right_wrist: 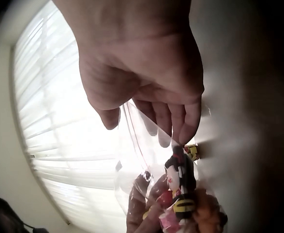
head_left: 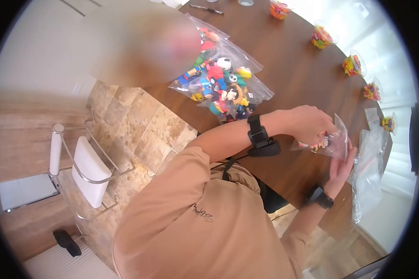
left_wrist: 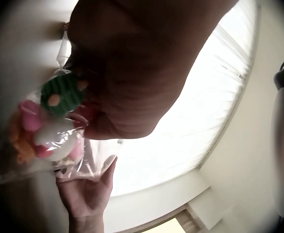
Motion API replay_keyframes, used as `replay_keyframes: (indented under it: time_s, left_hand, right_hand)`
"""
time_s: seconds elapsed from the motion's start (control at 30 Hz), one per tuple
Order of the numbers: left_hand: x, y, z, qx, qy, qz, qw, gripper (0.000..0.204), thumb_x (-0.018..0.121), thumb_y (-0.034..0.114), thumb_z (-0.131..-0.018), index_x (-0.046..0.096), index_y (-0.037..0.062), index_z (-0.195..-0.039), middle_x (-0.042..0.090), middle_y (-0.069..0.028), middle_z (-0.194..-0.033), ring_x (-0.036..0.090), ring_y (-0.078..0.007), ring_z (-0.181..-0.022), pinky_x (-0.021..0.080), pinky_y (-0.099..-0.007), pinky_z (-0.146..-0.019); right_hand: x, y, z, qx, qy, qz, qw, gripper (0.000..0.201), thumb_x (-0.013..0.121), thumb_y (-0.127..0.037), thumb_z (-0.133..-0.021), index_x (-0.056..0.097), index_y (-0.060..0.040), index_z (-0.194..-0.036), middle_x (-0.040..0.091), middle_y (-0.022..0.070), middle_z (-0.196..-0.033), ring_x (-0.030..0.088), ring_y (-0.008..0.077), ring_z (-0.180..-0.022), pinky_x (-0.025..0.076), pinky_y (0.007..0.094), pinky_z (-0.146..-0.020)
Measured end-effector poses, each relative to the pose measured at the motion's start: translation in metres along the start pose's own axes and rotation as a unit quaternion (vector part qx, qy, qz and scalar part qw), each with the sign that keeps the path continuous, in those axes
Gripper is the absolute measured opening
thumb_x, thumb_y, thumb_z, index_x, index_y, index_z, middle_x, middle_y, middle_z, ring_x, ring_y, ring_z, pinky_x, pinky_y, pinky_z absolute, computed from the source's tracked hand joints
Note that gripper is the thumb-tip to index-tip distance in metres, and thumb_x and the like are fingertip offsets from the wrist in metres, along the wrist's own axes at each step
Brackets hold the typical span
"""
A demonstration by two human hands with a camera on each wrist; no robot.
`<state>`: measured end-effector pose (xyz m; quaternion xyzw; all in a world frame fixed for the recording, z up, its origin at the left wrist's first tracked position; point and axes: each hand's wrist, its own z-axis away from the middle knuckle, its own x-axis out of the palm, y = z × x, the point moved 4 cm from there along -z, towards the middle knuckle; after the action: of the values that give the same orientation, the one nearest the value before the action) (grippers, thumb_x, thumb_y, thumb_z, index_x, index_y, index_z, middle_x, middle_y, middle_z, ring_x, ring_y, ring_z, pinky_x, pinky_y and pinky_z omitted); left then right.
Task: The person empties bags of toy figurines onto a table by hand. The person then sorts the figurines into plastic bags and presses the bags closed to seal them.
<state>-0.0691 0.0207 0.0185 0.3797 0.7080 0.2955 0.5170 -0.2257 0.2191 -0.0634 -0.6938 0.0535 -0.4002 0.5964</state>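
Note:
A small clear zip bag with colourful toy figures in it is between both hands over the brown table. My left hand grips the bag low down, by the figures; its fingers curl close to a green striped toy. At the bag's upper side, my right hand holds the plastic between thumb and fingers, near a red zip line. Some of its fingertips show through the film. A black and white figure shows inside. To the left of the hands lies a big clear bag full of toy figures.
Flat clear bags lie at the table's right edge. Several cups of bright pieces, such as this cup, line the far edge. A pen lies at the top. A white chair stands at left. A blurred patch hides the upper left.

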Motion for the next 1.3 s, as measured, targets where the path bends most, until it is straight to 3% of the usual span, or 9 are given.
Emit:
replay_keyframes:
  time_s: [0.07,0.13,0.17,0.3,0.37,0.7,0.9,1.27,1.3]
  left_hand:
    - [-0.010,0.011,-0.011,-0.066,-0.185,-0.100,0.975,0.037,0.061,0.017,-0.077,0.071,0.0112,-0.112,0.070,-0.0139,-0.100,0.066,-0.0347,-0.096,0.052,-0.0447,-0.082]
    - [0.006,-0.019,-0.017,0.013,-0.181,-0.137,0.974,0.036,0.061,0.019,-0.074,0.073,0.0155,-0.108,0.072,-0.0129,-0.102,0.067,-0.0321,-0.099,0.054,-0.0438,-0.084]
    - [0.000,-0.013,-0.015,-0.059,-0.219,-0.144,0.963,0.037,0.062,0.017,-0.073,0.072,0.0143,-0.109,0.071,-0.0129,-0.102,0.067,-0.0328,-0.099,0.053,-0.0437,-0.085]
    - [0.006,-0.026,-0.010,-0.024,-0.128,-0.074,0.989,0.039,0.063,0.014,-0.076,0.068,0.0117,-0.115,0.068,-0.0127,-0.101,0.065,-0.0338,-0.095,0.053,-0.0419,-0.082]
    - [0.003,-0.029,-0.008,-0.070,-0.058,-0.077,0.993,0.042,0.063,0.014,-0.078,0.064,0.0097,-0.120,0.067,-0.0140,-0.103,0.065,-0.0338,-0.094,0.052,-0.0412,-0.081]
    - [0.010,-0.038,-0.009,-0.068,-0.069,-0.064,0.993,0.042,0.057,0.014,-0.081,0.062,0.0041,-0.121,0.066,-0.0159,-0.104,0.064,-0.0353,-0.092,0.052,-0.0404,-0.082]
    - [0.010,-0.038,-0.008,-0.051,-0.064,-0.069,0.994,0.040,0.057,0.014,-0.080,0.063,0.0033,-0.119,0.066,-0.0175,-0.102,0.064,-0.0351,-0.090,0.051,-0.0394,-0.081]
    - [0.009,-0.028,-0.009,-0.070,-0.063,-0.092,0.991,0.046,0.059,0.010,-0.078,0.060,0.0022,-0.123,0.065,-0.0168,-0.103,0.064,-0.0324,-0.088,0.052,-0.0370,-0.078]
    - [0.009,-0.022,-0.011,-0.036,-0.017,-0.089,0.995,0.046,0.059,0.006,-0.077,0.061,0.0027,-0.123,0.065,-0.0158,-0.103,0.064,-0.0310,-0.086,0.052,-0.0366,-0.076]
  right_hand:
    - [0.017,0.004,-0.002,0.014,-0.056,0.065,0.996,0.049,0.052,-0.037,-0.102,0.053,0.0040,-0.130,0.061,0.0162,-0.126,0.060,0.0247,-0.112,0.048,0.0375,-0.094]
    - [0.035,0.004,0.003,0.042,-0.084,0.206,0.974,0.036,0.059,-0.026,-0.099,0.061,0.0032,-0.120,0.068,0.0110,-0.108,0.064,0.0181,-0.094,0.051,0.0310,-0.082]
    - [0.043,0.007,0.002,0.049,-0.063,0.279,0.957,0.028,0.062,-0.020,-0.097,0.065,0.0023,-0.114,0.070,0.0076,-0.098,0.064,0.0146,-0.084,0.051,0.0277,-0.076]
    - [0.034,0.018,-0.001,0.066,-0.013,0.253,0.965,0.019,0.061,-0.016,-0.098,0.067,-0.0001,-0.107,0.067,0.0021,-0.089,0.062,0.0102,-0.077,0.049,0.0238,-0.069]
    - [0.034,0.015,0.000,0.060,0.014,0.248,0.967,0.019,0.061,-0.016,-0.098,0.067,-0.0006,-0.106,0.067,0.0019,-0.090,0.062,0.0097,-0.076,0.049,0.0227,-0.067]
    - [0.028,0.015,-0.004,0.093,0.057,0.135,0.985,0.015,0.058,-0.018,-0.099,0.060,-0.0034,-0.095,0.066,0.0030,-0.085,0.066,0.0110,-0.070,0.051,0.0232,-0.058]
    - [0.030,0.008,0.000,0.145,-0.010,0.203,0.968,0.014,0.058,-0.015,-0.098,0.061,-0.0040,-0.089,0.067,0.0020,-0.078,0.066,0.0102,-0.068,0.051,0.0213,-0.058]
    - [0.036,0.012,0.000,0.088,-0.091,0.173,0.977,0.014,0.061,-0.017,-0.098,0.063,-0.0049,-0.090,0.065,-0.0011,-0.079,0.059,0.0058,-0.067,0.048,0.0215,-0.061]
    - [0.038,0.012,-0.001,0.074,-0.086,0.170,0.979,0.015,0.060,-0.017,-0.098,0.062,-0.0053,-0.089,0.064,-0.0019,-0.077,0.058,0.0052,-0.067,0.047,0.0213,-0.061]
